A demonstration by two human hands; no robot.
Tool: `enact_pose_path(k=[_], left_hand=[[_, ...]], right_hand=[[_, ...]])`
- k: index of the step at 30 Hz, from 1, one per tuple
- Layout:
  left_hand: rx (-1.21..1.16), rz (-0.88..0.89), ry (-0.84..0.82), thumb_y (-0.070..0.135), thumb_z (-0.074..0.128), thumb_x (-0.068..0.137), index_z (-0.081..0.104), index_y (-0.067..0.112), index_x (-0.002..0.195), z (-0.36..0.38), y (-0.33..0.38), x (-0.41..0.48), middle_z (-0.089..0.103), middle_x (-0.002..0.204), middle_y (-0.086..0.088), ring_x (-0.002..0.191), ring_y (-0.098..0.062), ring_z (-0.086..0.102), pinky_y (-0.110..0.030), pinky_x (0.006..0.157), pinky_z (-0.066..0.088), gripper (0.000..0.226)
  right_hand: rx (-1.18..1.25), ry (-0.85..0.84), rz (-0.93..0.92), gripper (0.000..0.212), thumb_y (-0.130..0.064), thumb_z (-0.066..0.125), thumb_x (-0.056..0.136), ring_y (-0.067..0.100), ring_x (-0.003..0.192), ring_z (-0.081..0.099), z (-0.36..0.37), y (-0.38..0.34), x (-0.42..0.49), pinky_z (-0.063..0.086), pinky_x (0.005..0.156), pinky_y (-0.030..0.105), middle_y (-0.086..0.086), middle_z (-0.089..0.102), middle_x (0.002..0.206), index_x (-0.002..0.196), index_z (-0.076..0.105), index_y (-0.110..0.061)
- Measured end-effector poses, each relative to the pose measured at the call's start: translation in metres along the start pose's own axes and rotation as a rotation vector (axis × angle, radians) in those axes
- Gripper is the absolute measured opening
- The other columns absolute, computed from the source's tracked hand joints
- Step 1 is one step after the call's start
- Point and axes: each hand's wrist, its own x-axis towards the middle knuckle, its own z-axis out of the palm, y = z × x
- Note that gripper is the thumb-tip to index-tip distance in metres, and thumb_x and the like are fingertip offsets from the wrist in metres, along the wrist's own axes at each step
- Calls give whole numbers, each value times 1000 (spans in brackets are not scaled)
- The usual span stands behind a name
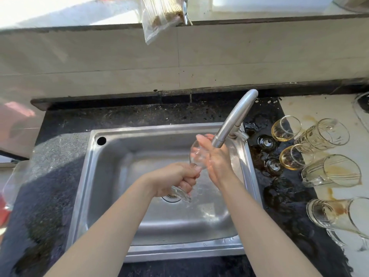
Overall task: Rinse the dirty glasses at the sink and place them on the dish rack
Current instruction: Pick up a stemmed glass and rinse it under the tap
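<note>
The left hand (pixel 173 179) is wrapping its grip tight round the wine glass (pixel 196 156) stem over the sink (pixel 103 166), while the right hand (pixel 216 160) is lying flat, fingers straight, against its bowl under the faucet (pixel 235 116).

Hard sunlight from upper left — blown-out ledge (pixel 60 11), dark counter shadows, wide-angle bowing, slight blur.

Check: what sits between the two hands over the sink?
A clear wine glass: left hand grips its stem, right hand flat against the bowl. Head view.
</note>
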Motion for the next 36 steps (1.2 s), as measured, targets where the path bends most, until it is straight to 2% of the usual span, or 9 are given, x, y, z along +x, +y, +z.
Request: enact_pose_path(k=[3,5,10,15,18,21,28,33,36], left_hand=[[859,64,370,15,40,99,46,13,77,4,-3,9,46,64,-2,64,-25,52,-25,57,38,23],[1084,82,495,11,40,95,46,13,75,7,-8,15,48,74,-4,80,-31,55,-32,64,37,21],[955,103,492,16,39,98,38,15,67,15,-5,11,45,65,-2,67,-25,46,-31,57,32,31],[511,114,241,21,43,100,34,18,67,15,-4,-1,33,50,6,39,-7,33,-14,39,31,35],[367,77,160,29,48,99,39,17,70,12,-6,-2,38,57,4,40,-5,37,-14,44,38,33],[300,33,151,49,46,94,50,13,79,11,-9,-1,39,55,4,42,-9,39,-20,48,45,40],[576,248,348,42,66,85,52,33,81,-1,-38,15,49,61,13,43,2,45,-16,47,37,18],[619,302,522,35,65,82,55,34,93,-5,-59,22,60,68,-4,57,-18,48,-35,58,47,15],[651,301,553,40,59,74,55,37,99,-6,-63,28,64,73,-8,61,-23,52,-44,66,49,25]], right_hand=[[-319,97,-68,55,-29,87,50,17,65,54,14,9,-5,50,66,37,-8,52,70,84,45,-23],[-350,193,-83,50,-28,85,53,15,66,55,22,6,-7,52,74,39,-8,52,72,78,42,-24],[-527,294,-168,44,-18,80,68,21,62,52,21,-17,-5,52,75,44,-7,48,52,46,41,-21],[-649,292,-197,40,-24,70,86,19,69,53,7,-21,1,51,75,37,0,52,62,54,45,-21],[-510,293,-153,37,-6,67,84,17,59,40,-3,-14,4,40,57,29,6,39,59,56,43,-10],[-440,285,-82,30,-17,71,83,16,50,33,-6,-13,1,33,51,25,4,32,53,64,48,-13],[36,186,26,21,-15,63,86,13,59,50,-20,-14,4,43,72,31,5,50,66,66,57,-12],[-336,130,58,13,-24,65,81,15,79,59,-27,-14,0,48,83,36,4,63,78,72,63,-15],[-675,131,123,16,-13,59,86,14,71,53,-33,-10,-2,43,68,29,2,60,70,71,63,-13]])
